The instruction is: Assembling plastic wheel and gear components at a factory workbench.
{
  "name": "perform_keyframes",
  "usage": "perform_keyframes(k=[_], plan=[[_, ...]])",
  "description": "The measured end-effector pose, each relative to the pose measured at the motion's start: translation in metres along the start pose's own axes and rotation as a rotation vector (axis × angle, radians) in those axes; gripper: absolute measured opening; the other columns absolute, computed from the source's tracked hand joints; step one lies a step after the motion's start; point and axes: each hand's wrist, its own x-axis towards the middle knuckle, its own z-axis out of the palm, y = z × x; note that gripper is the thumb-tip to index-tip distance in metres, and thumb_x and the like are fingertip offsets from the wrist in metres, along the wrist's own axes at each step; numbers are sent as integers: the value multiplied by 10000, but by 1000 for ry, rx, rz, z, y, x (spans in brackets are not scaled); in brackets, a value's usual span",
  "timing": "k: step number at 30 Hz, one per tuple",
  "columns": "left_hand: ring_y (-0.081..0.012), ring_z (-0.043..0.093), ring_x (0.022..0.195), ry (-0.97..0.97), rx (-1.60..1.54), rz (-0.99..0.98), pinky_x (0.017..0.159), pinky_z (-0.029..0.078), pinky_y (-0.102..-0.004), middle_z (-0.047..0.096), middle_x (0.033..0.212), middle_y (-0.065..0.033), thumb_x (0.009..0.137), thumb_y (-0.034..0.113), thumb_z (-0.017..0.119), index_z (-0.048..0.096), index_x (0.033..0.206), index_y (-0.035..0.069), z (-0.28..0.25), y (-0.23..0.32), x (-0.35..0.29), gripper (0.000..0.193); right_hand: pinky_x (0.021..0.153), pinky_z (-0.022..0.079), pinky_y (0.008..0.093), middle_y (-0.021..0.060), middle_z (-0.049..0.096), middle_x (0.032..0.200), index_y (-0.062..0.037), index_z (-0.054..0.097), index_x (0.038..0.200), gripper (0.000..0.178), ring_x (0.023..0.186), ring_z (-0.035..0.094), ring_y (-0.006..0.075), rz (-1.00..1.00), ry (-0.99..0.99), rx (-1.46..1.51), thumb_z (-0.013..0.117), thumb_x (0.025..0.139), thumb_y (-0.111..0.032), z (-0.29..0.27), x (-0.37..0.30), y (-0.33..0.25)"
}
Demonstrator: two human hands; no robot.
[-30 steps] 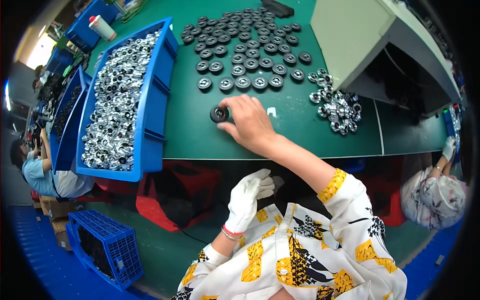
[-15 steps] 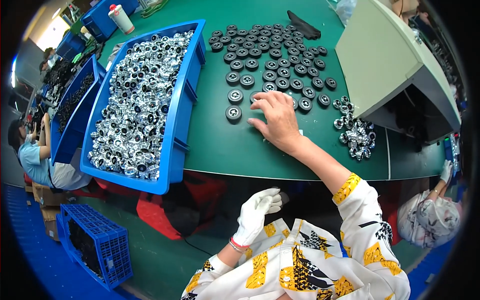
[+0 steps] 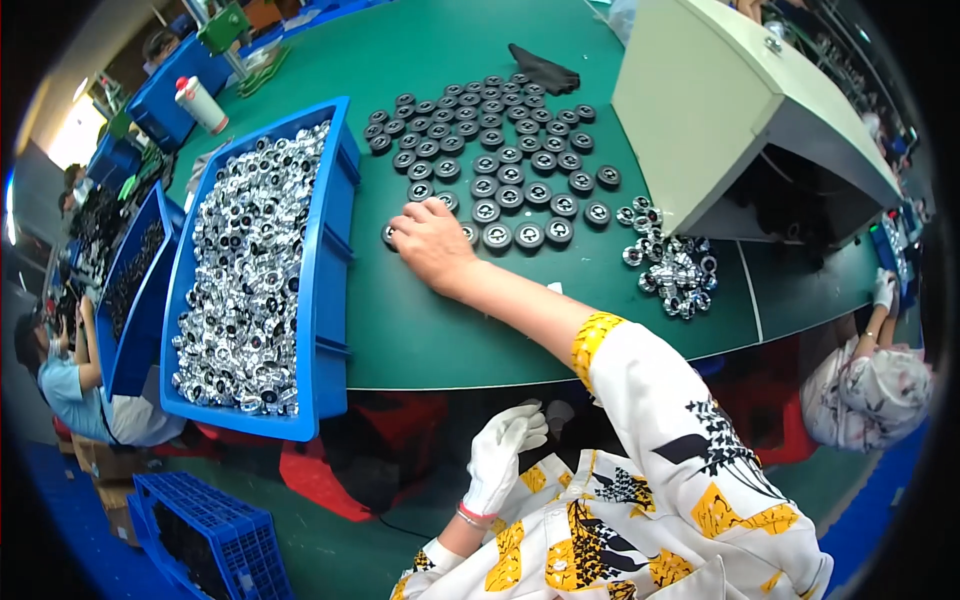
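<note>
My bare right hand (image 3: pixel 436 248) reaches over the green table, fingers bent down at the near left corner of a group of black wheels (image 3: pixel 510 198). Its fingertips close on the edge of one black wheel (image 3: pixel 391 236), partly covered by the fingers. The wheels lie flat in loose rows, with pale emblems in their centres. In front of my body, below the table edge, my left hand (image 3: pixel 497 455) wears a white glove. The gloved fingers are curled in, and the inside of that hand is hidden.
A long blue bin (image 3: pixel 330 270) full of shiny chrome parts stands left. More chrome parts (image 3: pixel 675 275) are heaped beside a cream metal housing (image 3: pixel 690 110) at right. A black cloth (image 3: pixel 545 70) lies behind the wheels. Co-workers sit at both sides; a blue crate (image 3: pixel 215 530) stands lower left.
My right hand has moved left from the middle of the near wheels to the corner wheel. The view has shifted, so the table appears further left. My gloved left hand stays low, fingers curled.
</note>
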Motion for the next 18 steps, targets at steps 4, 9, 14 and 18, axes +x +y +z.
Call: perform_keyframes(k=[4, 9, 14, 18], plan=[[-234, 646, 915, -102, 36, -31, 818, 532, -332, 630, 1050, -187, 945, 277, 534, 516, 1204, -94, 14, -6, 7, 453, 961, 353, 432, 100, 558, 1198, -61, 653, 838, 171, 1084, 518, 249, 61, 89, -60, 554, 742, -162, -17, -10, 1], [-215, 650, 853, -48, 78, -24, 774, 536, -320, 639, 1028, -168, 928, 269, 562, 521, 1196, -86, 32, -12, 6, 447, 937, 393, 433, 120, 574, 1141, -85, 630, 908, 182, 1064, 541, 265, 36, -68, 230, 611, 731, -128, -113, -60, -11], [-199, 645, 864, -147, 125, -98, 803, 522, -321, 643, 1032, -153, 943, 254, 540, 537, 1196, -74, 64, -16, 11, 415, 774, 493, 374, 89, 622, 944, -76, 629, 954, 206, 888, 614, 268, 349, 233, 379, 689, 763, -123, -219, -157, 56], [-211, 645, 863, -200, 208, -114, 793, 527, -320, 638, 1022, -164, 943, 230, 534, 529, 1193, -82, 92, -19, 16, 400, 737, 503, 400, 127, 610, 963, -57, 627, 962, 183, 848, 606, 326, 735, 244, -12, 637, 801, -144, -261, -229, 166]])
